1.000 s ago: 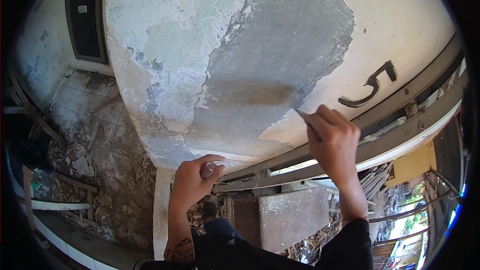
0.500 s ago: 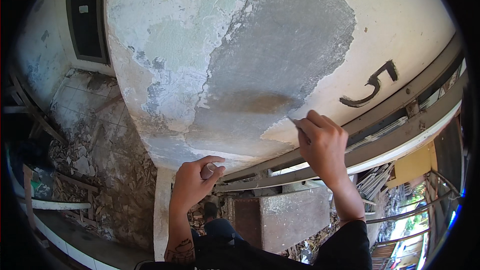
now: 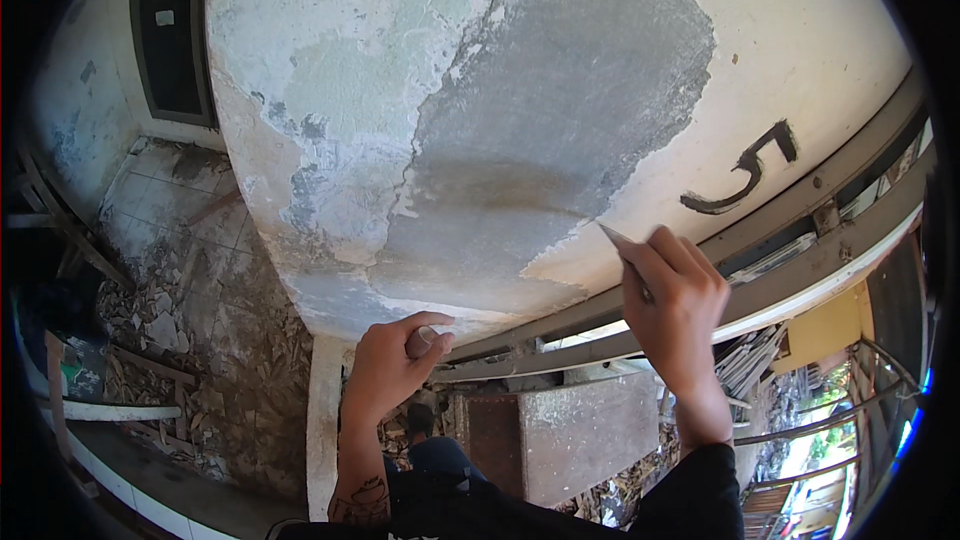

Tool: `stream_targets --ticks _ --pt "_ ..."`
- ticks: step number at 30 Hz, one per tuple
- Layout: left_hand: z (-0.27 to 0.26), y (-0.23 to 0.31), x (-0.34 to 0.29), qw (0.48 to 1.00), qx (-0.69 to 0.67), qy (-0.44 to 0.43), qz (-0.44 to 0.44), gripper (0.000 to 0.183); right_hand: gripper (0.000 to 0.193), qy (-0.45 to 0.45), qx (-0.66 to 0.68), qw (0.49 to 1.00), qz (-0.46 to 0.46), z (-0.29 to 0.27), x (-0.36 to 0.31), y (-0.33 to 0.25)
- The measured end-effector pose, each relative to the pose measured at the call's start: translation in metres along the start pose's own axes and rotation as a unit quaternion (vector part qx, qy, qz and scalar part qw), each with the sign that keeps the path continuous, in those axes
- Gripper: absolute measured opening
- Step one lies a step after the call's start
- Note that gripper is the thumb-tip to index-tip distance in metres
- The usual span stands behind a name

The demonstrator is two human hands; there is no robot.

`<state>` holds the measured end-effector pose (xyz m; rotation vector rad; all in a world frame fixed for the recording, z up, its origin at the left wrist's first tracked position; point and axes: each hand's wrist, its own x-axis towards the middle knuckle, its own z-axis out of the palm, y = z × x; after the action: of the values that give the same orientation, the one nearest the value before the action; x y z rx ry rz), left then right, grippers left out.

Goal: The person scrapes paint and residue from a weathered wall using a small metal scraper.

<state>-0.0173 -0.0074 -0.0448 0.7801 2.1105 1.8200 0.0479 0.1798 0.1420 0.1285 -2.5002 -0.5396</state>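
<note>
A peeling wall (image 3: pixel 330 50) in front of me shows a large patch of bare grey plaster (image 3: pixel 560 90) between areas of pale paint. My right hand (image 3: pixel 675 285) is closed around a thin, pointed grey blade (image 3: pixel 616 236). Its tip points up and left, close to the lower right border of the grey patch; whether it touches the wall I cannot tell. Below the patch, my left hand (image 3: pixel 390 365) is curled, with a small pale thing (image 3: pixel 426 337) between thumb and forefinger. Its kind does not show.
A black painted mark (image 3: pixel 740 175) is on the wall at right, above a long curved rail (image 3: pixel 780 295). Broken debris (image 3: pixel 165 320) covers the floor at left. A worn board (image 3: pixel 590 435) lies below my hands. A dark framed panel (image 3: pixel 172 30) stands at upper left.
My right hand has moved right and slightly down with the blade, whose pointed end now shows more clearly. The dark smudge on the grey patch looks different. My left hand has barely moved.
</note>
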Motion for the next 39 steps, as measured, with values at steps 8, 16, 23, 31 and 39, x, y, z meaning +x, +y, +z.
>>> stream_targets --ticks 8,16,23,31,39 --pt "0.002 0.004 0.002 1.0 -0.005 0.012 0.0 0.021 0.023 0.046 0.031 0.998 -0.001 -0.012 0.001 0.001" --pt "0.002 0.005 0.0 1.0 0.0 -0.009 0.015 0.021 0.017 0.026 0.023 0.999 -0.008 -0.004 0.0 -0.006" --pt "0.0 0.002 -0.001 1.0 -0.002 -0.006 -0.004 0.021 0.023 -0.005 0.043 0.998 -0.035 0.02 -0.004 -0.002" --pt "-0.006 -0.001 -0.003 1.0 -0.011 0.011 -0.011 0.022 0.025 0.016 0.012 0.999 -0.027 0.003 -0.002 -0.002" --pt "0.004 0.002 0.0 1.0 -0.005 -0.014 0.001 0.021 0.022 0.01 -0.01 0.999 -0.03 0.001 -0.004 -0.001"
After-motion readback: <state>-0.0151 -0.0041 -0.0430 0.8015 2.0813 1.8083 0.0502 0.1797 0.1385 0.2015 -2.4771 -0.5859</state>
